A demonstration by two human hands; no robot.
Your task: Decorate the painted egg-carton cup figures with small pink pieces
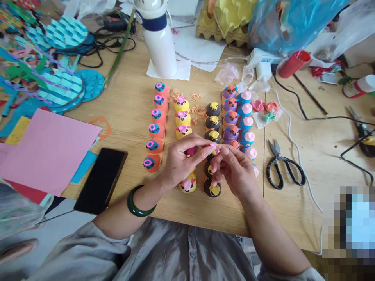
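My left hand (183, 158) and my right hand (234, 168) meet above the middle of the table. Their fingertips pinch a small piece of pink clay (214, 147). A darker magenta lump (191, 151) shows beneath my left fingers; whether the hand holds it I cannot tell. Below the hands run a yellow egg-carton strip (182, 118) with pink clay faces and a black strip (213, 123) with yellow clay, both partly hidden. An orange strip (158, 130) with blue and pink rings lies to the left. Purple (231, 104) and blue (245, 123) strips lie to the right.
Black-handled scissors (283, 164) lie right of the strips, near a white cable (290, 117). A phone (101, 180) and pink paper (49, 150) are on the left. Behind stand a white bottle (159, 43) and egg trays (225, 23). Small bags of clay (266, 109) lie right.
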